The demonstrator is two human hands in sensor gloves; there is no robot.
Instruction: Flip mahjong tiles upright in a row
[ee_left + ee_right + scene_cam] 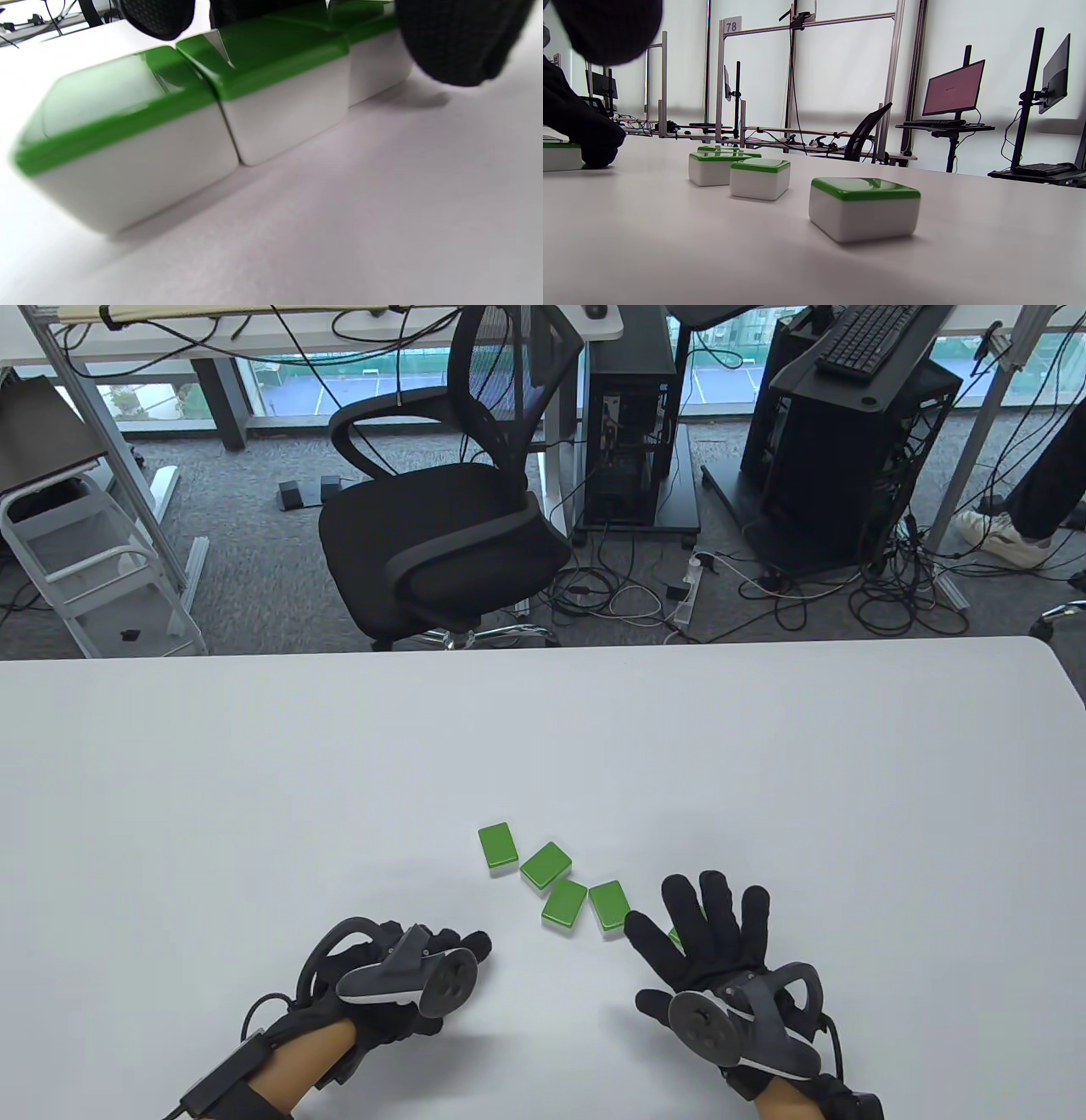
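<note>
Both gloved hands lie low over the counter [254,780], palms down, a tracker strapped to each back. The left hand [399,980] is loosely curled, its fingers [471,943] tucked forward — the right hand [721,950] is spread flat, fingers [717,899] fanned wide and pointing away from the person.

Table view looks down from above the worktop [254,746]; both wrist views sit low, skimming its surface, sharing the green tiles [567,902].

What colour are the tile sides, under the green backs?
White. The mahjong tiles have a green top layer over a white body, clearest in the right wrist view.
</note>
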